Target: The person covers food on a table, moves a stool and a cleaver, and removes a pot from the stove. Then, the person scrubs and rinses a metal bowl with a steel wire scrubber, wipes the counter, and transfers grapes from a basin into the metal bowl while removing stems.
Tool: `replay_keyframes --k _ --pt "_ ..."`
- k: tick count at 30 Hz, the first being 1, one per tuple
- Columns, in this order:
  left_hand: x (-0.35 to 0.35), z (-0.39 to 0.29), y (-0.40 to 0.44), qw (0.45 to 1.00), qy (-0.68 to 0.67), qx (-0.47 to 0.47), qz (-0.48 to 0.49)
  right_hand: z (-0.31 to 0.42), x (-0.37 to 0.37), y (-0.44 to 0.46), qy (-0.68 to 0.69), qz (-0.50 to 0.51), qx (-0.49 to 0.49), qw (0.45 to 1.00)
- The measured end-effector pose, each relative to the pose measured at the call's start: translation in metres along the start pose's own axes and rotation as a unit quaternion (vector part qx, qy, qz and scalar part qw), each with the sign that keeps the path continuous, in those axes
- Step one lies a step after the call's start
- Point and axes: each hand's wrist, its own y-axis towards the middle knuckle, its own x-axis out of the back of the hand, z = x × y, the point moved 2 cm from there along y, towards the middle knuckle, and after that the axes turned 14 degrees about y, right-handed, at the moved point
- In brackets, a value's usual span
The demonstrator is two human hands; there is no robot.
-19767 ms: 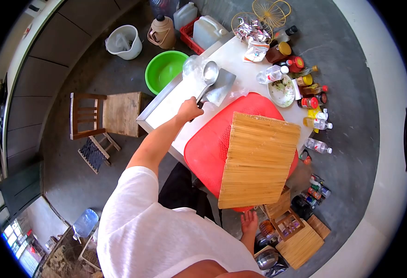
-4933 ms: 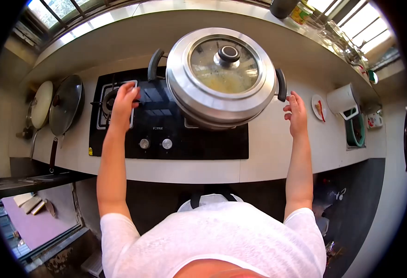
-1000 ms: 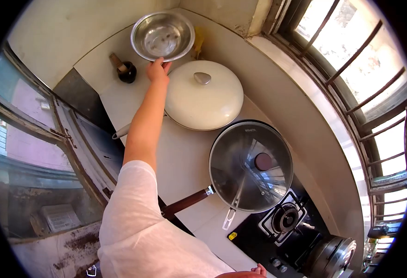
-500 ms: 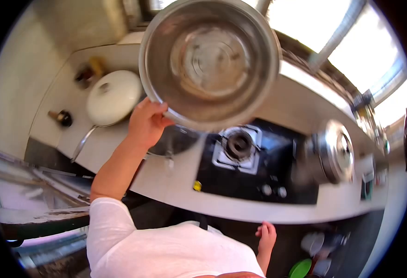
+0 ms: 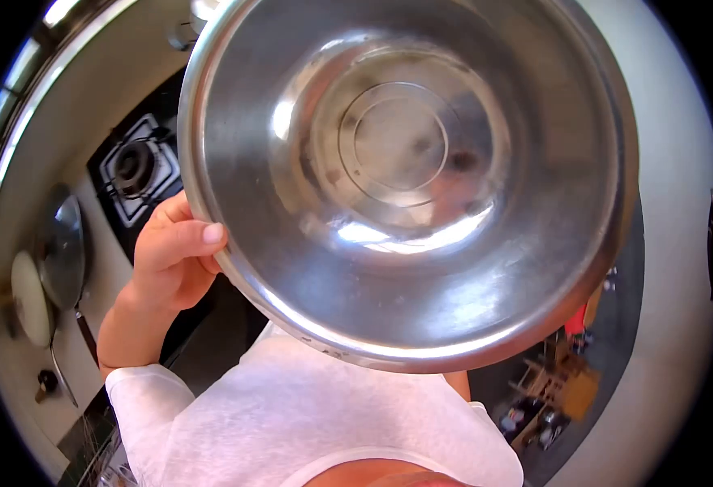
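A large steel basin (image 5: 405,146) fills the upper middle of the view, its inside facing me, with a few dark spots near its bottom. My left hand (image 5: 179,247) grips its lower left rim, the thumb over the edge and the fingers behind. The basin hides my right hand; only a bit of the right arm shows below the rim. To the left of my left hand lies a black gas stove with a burner (image 5: 135,168).
A dark lidded pan (image 5: 62,247) and a white lidded pan (image 5: 30,299) stand on the counter at the left, near a small dark mortar (image 5: 46,381). At the lower right, wooden furniture (image 5: 563,381) stands on the grey floor.
The basin has come closer to me, held in my left hand. My view has turned right, so stove and pans now lie at the left. My right hand has gone out of sight.
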Motion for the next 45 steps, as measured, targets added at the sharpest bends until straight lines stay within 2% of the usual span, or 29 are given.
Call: replay_keyframes --k 6,8,11,13,16,17,19,21,22,26,32,34,36,38,40,44,45 --pt "-0.065 0.039 0.044 0.994 0.006 0.069 0.080 -0.015 0.076 -0.030 0.034 -0.088 0.003 0.996" --pt "-0.087 0.037 0.051 0.994 0.012 0.078 0.078 -0.020 0.087 -0.035 0.045 -0.109 0.006 0.993" --pt "-0.094 0.047 0.068 0.985 -0.003 0.095 0.143 -0.028 0.099 -0.038 0.059 -0.132 0.010 0.989" --pt "-0.103 0.048 0.081 0.983 0.002 0.105 0.153 -0.033 0.103 -0.037 0.062 -0.144 0.015 0.988" --pt "-0.109 0.058 0.110 0.981 0.000 0.111 0.157 -0.043 0.104 -0.026 0.006 -0.159 0.069 0.985" --pt "-0.111 0.063 0.119 0.982 0.003 0.116 0.150 -0.044 0.105 -0.020 -0.038 -0.167 0.107 0.979" --pt "-0.110 0.075 0.135 0.983 0.011 0.125 0.135 -0.044 0.104 -0.009 -0.039 -0.189 0.121 0.974" --pt "-0.098 0.092 0.154 0.984 0.028 0.132 0.118 -0.027 0.102 0.007 0.063 -0.206 0.065 0.974" --pt "-0.091 0.100 0.161 0.984 0.042 0.137 0.110 -0.024 0.105 0.017 0.147 -0.187 -0.034 0.971" --pt "-0.060 0.134 0.184 0.978 0.095 0.186 0.020 -0.001 0.095 0.058 0.157 -0.168 0.001 0.973" --pt "-0.051 0.161 0.229 0.973 0.126 0.191 -0.025 -0.006 0.117 0.085 0.150 -0.155 0.022 0.976" --pt "-0.057 0.167 0.249 0.971 0.119 0.194 -0.080 -0.009 0.134 0.091 0.160 -0.182 0.005 0.970" --pt "-0.066 0.174 0.276 0.971 0.125 0.186 -0.084 -0.011 0.153 0.101 0.161 -0.190 0.016 0.968" --pt "-0.076 0.186 0.304 0.968 0.098 0.174 -0.149 -0.012 0.178 0.108 0.169 -0.214 0.012 0.962" --pt "-0.082 0.198 0.335 0.969 0.070 0.150 -0.182 -0.012 0.206 0.119 0.190 -0.213 0.005 0.958" --pt "-0.119 0.208 0.384 0.963 0.040 0.090 -0.250 -0.022 0.281 0.131 0.164 -0.281 0.047 0.944" --pt "-0.119 0.217 0.399 0.967 0.022 0.080 -0.241 -0.016 0.296 0.133 0.177 -0.291 0.043 0.939"
